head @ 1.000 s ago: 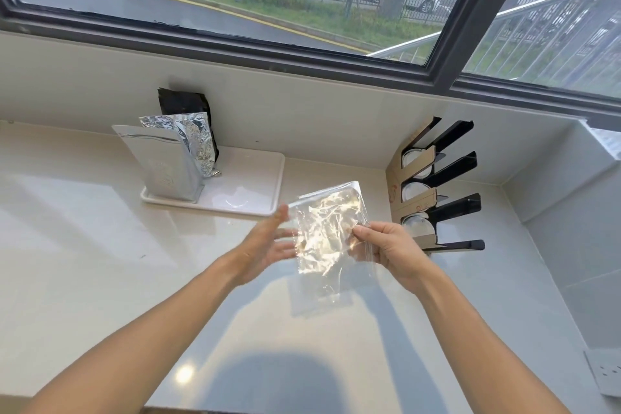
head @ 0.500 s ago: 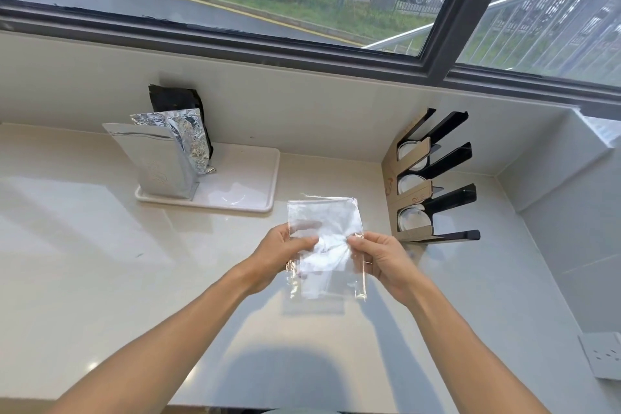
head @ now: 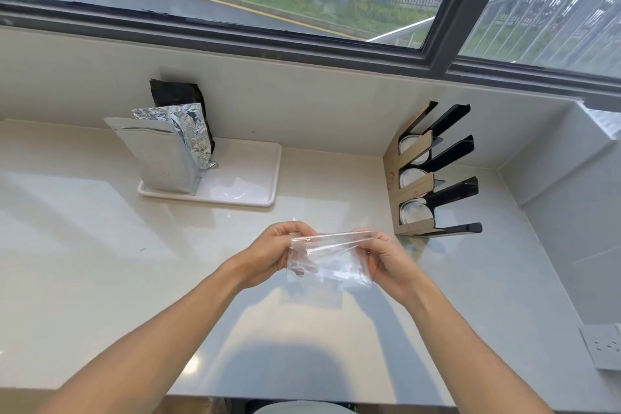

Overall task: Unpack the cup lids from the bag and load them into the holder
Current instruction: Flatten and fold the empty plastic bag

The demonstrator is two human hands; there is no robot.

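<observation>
Over a pale counter [head: 100, 262], by a window. Holding a clear bag [head: 331, 260] with left hand [head: 272, 252] and right hand [head: 389, 262], fingers pinching its top edge. Sitting near the holder [head: 423, 178] with white lids [head: 413, 213] inside.

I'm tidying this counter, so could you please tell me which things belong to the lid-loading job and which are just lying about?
Job:
- clear plastic bag, gripped by left hand and right hand
- lid holder
- lids in its slots

Lying about:
- foil pouches
- white tray
- wall socket

Clear bag [head: 331, 259] now tipped flat between both hands, mouth forward
</observation>
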